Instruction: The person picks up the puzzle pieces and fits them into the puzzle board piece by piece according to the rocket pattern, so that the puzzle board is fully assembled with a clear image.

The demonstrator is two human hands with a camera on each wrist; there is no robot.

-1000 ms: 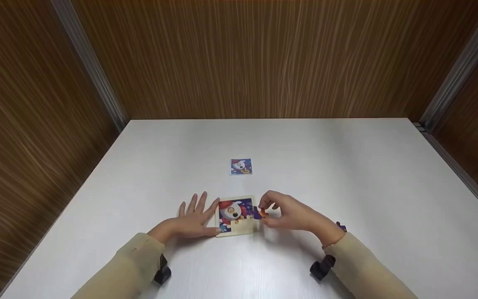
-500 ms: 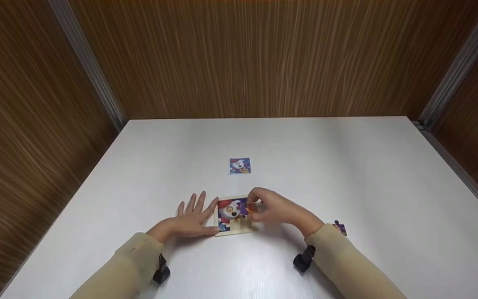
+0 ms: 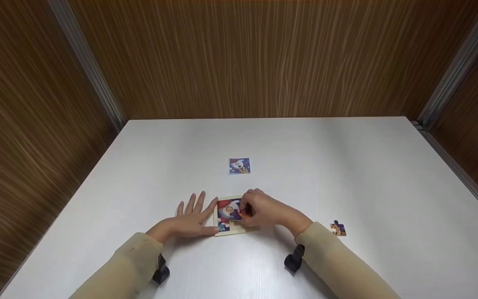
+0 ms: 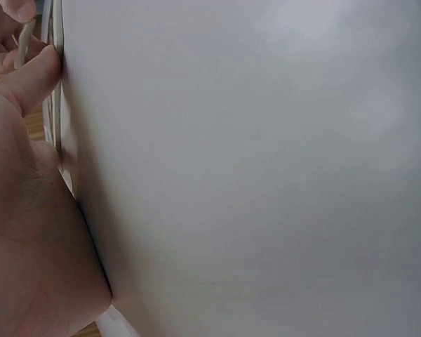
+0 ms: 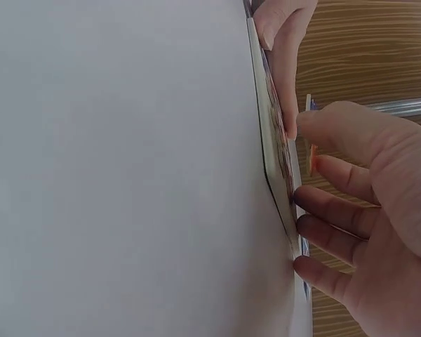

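A square puzzle board [image 3: 227, 234] with a pale wooden rim lies on the table, its picture a white and red cartoon figure on dark blue. My left hand [image 3: 190, 223] is spread flat at its left side, with index finger and thumb on the rim. Over the board's right half, my right hand [image 3: 270, 210] pinches a purple and orange puzzle piece [image 3: 236, 215] between thumb and index finger. The right wrist view shows this puzzle piece [image 5: 311, 160] edge-on, raised off the board, while the other fingers reach to the board's side. Bare wood shows at the board's lower right.
Another loose jigsaw piece [image 3: 338, 229], purple and orange, lies on the white table [image 3: 172, 153] by the right sleeve. Beyond the board is a small picture card [image 3: 239, 166] with a similar image. Wood-grain panels [image 3: 264, 58] enclose the back and sides.
My right hand has carried the puzzle piece leftward from the board's right edge to over its picture, and the piece has turned. My left hand stays put on the rim.
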